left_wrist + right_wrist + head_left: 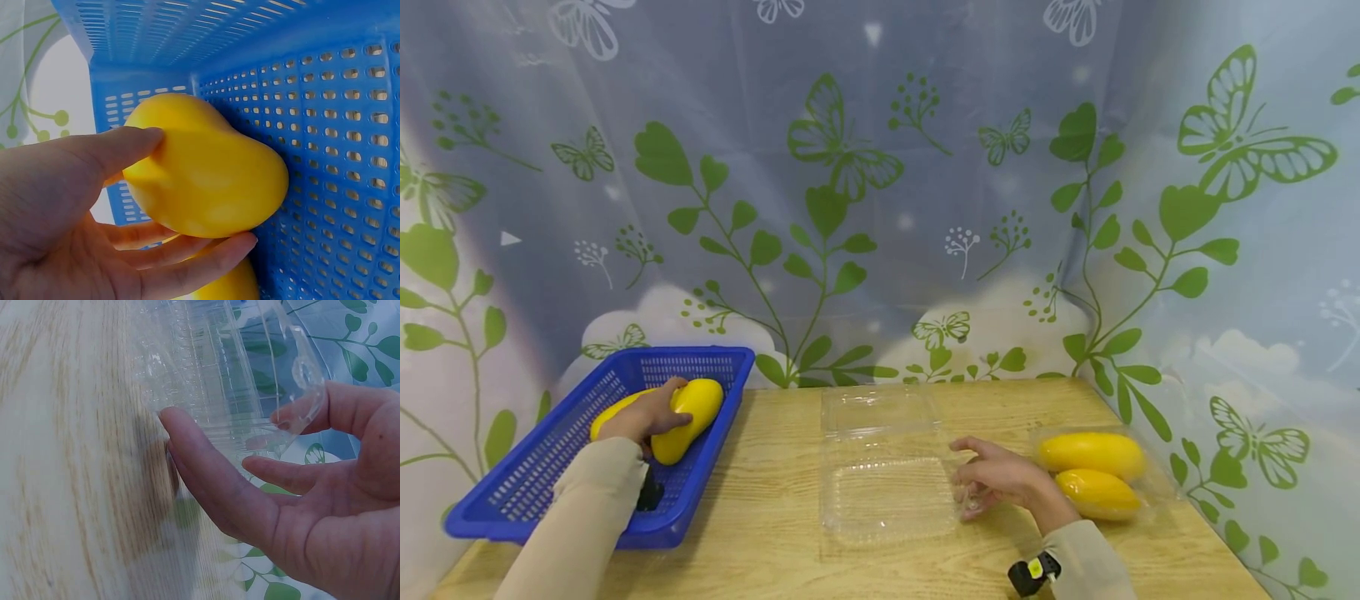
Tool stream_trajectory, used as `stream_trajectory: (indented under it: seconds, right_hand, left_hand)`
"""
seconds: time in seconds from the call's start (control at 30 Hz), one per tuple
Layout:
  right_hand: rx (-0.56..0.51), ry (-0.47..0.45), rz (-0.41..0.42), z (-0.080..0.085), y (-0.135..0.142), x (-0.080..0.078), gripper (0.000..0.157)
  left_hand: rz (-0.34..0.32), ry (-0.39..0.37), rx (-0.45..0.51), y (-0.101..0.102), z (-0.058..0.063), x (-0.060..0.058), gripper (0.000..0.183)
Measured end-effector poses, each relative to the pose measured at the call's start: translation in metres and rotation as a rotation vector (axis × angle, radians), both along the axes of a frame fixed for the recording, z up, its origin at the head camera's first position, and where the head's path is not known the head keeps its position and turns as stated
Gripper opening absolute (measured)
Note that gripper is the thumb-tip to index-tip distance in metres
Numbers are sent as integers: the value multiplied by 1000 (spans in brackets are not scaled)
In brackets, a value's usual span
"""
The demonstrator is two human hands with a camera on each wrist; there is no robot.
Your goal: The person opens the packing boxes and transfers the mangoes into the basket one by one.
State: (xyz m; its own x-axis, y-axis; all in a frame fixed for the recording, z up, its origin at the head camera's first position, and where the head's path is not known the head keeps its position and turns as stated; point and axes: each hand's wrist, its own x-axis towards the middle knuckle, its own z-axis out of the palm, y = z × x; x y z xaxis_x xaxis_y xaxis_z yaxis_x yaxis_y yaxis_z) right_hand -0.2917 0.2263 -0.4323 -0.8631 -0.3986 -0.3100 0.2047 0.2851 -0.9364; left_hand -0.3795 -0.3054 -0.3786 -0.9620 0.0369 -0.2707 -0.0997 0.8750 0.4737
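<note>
1. Yellow mango (688,417) is lying inside the blue basket (512,492) at the counter's (775,533) left edge, pressing against the basket wall in the left wrist view; a second mango is partly showing beneath it.
2. Left hand (643,414) is grasping this mango, thumb on top and fingers curling under it.
3. Right hand (1000,479) is touching the right rim of the open clear clamshell box (887,492) at counter centre, fingers relaxed, not clenched.
4. Two packed mangoes (1093,471) are sitting near the right edge, just beside the right hand.
</note>
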Motion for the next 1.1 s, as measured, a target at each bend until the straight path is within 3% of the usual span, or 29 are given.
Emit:
stream_trajectory:
  seconds: [0.27,0.47,0.9,1.1]
  right_hand:
    - [7,9,-1,0,0,0,68]
    - [19,9,-14,0,-1,0,68]
    - [11,10,-9,0,-1,1,69]
    - [4,17,-14,0,-1,0,69]
  left_hand:
    - [21,-40,-15,1,1,0,74]
    - [26,-86,46,2,-3,-2,74]
    - [14,-43,2,0,-4,-3,71]
    - [61,-44,-1,3,-1,-3,72]
